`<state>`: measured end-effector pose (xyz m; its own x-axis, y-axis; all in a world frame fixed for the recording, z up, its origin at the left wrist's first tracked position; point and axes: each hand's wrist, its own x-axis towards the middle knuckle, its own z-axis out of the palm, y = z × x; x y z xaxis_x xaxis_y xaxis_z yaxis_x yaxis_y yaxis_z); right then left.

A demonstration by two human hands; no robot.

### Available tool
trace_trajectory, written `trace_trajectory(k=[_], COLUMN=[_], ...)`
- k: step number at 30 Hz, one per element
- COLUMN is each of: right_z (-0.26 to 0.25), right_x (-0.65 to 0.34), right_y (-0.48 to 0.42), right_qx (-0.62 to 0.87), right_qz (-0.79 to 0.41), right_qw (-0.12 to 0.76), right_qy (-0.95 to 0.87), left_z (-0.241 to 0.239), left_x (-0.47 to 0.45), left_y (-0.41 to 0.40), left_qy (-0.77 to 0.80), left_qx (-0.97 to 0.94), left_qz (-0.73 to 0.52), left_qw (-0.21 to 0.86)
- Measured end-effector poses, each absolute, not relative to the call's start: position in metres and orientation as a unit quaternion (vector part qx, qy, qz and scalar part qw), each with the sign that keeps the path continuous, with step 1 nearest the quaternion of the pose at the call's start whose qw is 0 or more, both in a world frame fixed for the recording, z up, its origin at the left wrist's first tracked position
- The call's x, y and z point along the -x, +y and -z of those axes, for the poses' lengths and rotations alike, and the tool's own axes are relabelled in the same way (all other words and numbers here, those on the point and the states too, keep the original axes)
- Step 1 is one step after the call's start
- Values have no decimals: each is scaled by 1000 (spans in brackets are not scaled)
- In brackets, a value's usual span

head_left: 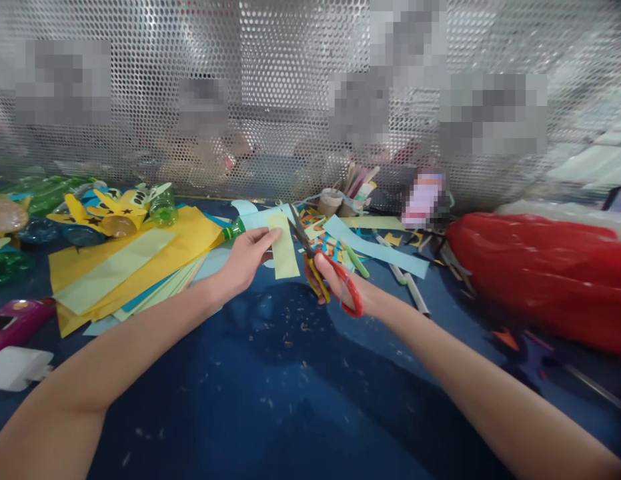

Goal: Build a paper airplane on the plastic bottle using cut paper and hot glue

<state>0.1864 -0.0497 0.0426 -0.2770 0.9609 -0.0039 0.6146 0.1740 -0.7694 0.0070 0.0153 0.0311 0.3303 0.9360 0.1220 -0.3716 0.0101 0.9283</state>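
A pale green paper strip (286, 257) hangs upright from my left hand (247, 257), pinched between thumb and fingers near its upper left edge. My right hand (326, 272) is closed on the handles of a pair of scissors (303, 235), one red and one yellow. The dark blades point up and to the left, just right of the strip's upper part. Whether they touch the paper I cannot tell. Behind the strip lies light blue paper (257, 219). A longer light blue strip (380, 250) lies beyond my right hand.
Yellow and green sheets (115, 273) are piled at the left, with cut plastic bottles and yellow paper shapes (117, 210) behind. A red plastic bag (540, 273) bulges at the right. Markers (416, 293), a phone (424, 198) and a perforated metal screen (285, 67) are farther back.
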Motion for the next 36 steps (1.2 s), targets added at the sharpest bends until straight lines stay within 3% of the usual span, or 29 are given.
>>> trace_trajectory(k=[36], right_z=[-43], right_x=[-186], right_y=[-55], right_qx=[532], right_qz=[-367], right_qw=[250], right_qy=[-721], left_z=[-32], left_x=[-11], left_y=[2], left_qy=[319], left_qx=[-525], left_qz=[-510], left_qw=[602])
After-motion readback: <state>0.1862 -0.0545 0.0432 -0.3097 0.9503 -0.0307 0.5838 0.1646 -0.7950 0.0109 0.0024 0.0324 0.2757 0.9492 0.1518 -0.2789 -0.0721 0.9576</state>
